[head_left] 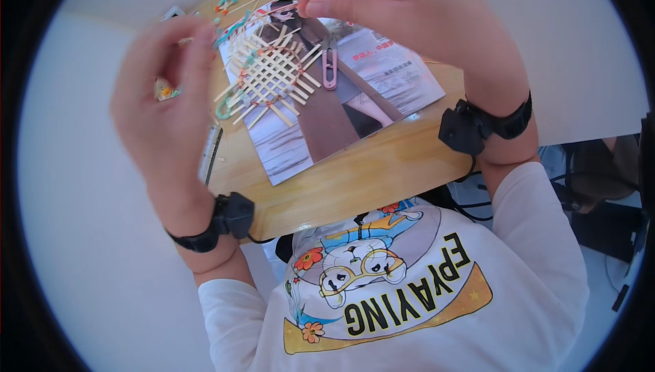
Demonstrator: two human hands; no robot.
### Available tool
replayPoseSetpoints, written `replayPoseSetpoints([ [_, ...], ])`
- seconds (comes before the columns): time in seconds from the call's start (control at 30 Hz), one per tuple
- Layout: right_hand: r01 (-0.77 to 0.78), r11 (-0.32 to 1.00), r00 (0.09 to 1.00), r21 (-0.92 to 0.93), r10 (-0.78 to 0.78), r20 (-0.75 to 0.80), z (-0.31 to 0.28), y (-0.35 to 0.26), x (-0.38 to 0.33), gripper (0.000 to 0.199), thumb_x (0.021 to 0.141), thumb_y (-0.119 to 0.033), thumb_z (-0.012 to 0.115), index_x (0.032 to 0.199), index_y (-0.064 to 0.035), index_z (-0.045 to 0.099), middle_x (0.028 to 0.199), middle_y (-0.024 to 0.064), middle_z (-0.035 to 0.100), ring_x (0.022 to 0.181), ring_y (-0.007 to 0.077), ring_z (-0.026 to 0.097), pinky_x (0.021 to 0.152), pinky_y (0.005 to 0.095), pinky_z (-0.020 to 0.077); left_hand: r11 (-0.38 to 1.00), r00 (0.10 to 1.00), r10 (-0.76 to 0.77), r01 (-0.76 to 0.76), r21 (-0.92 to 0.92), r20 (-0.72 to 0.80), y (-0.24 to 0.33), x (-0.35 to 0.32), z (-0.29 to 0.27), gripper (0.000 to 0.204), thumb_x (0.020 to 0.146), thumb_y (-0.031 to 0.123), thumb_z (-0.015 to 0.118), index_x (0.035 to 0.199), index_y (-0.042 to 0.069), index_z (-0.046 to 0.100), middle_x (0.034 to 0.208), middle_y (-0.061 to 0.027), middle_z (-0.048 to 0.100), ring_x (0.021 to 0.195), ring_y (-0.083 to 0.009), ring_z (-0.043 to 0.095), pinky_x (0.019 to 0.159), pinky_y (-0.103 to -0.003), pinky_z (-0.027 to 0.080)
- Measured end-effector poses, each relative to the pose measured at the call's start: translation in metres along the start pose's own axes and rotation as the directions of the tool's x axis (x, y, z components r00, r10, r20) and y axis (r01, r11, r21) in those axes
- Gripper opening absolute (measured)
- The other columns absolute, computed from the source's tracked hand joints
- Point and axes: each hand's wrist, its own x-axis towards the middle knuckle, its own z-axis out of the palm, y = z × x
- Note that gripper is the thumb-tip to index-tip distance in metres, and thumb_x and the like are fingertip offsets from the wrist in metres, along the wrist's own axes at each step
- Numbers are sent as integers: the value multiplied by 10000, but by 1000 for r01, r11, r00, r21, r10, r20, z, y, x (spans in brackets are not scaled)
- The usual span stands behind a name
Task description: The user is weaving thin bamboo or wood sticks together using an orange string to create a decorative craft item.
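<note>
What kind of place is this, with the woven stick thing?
Probably a craft corner, maybe at home; I can't tell for sure. The wooden table holds the woven lattice of pale strips and pink-handled snips, both on a magazine.

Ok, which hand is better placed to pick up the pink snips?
Probably the right hand: it looks nearer the pink snips, though its fingertips look pinched together. The woven piece lies between the snips and the left hand.

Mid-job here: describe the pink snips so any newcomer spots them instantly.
On the wooden table lies a glossy magazine. On it, just right of the woven lattice of pale sticks, are the snips: a narrow pink loop, unlike those straight sticks.
</note>
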Motion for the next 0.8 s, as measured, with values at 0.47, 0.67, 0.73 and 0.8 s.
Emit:
replayPoseSetpoints([
  [0.47, -284, 857, 930, 431, 355, -92, -58, 99, -41, 178, 895, -151, 550, 876, 4, 633, 590, -44, 500, 448, 17, 343, 405, 164, 264, 838, 667, -545, 425, -342, -508, -119, -59, -139, 157, 880, 120, 546, 920, -25, 591, 637, 19, 361, 608, -75, 311, 601, -195, 292],
  [0.67, -292, 826, 911, 482, 394, -123, -58, 127, -52, 199, 901, -175, 545, 890, 6, 628, 548, -57, 442, 442, 25, 323, 399, 185, 244, 758, 616, -626, 335, -560, -479, -138, -75, -174, 194, 877, 111, 552, 934, -74, 560, 653, -4, 344, 616, -97, 339, 612, -224, 342],
  [0.73, -334, 835, 888, 437, 435, -152, -60, 130, -54, 202, 896, -182, 550, 883, 3, 630, 565, -50, 461, 454, 27, 334, 406, 182, 253, 759, 591, -630, 332, -560, -503, -136, -76, -173, 201, 875, 118, 559, 940, -73, 562, 650, -5, 352, 613, -97, 342, 609, -225, 344],
  [0.8, -346, 850, 871, 396, 448, -201, -57, 132, -53, 199, 892, -183, 554, 875, -1, 632, 576, -47, 470, 463, 27, 342, 412, 180, 261, 750, 588, -642, 347, -563, -493, -138, -79, -177, 199, 875, 120, 560, 937, -70, 562, 649, -4, 355, 611, -97, 343, 608, -225, 343],
])
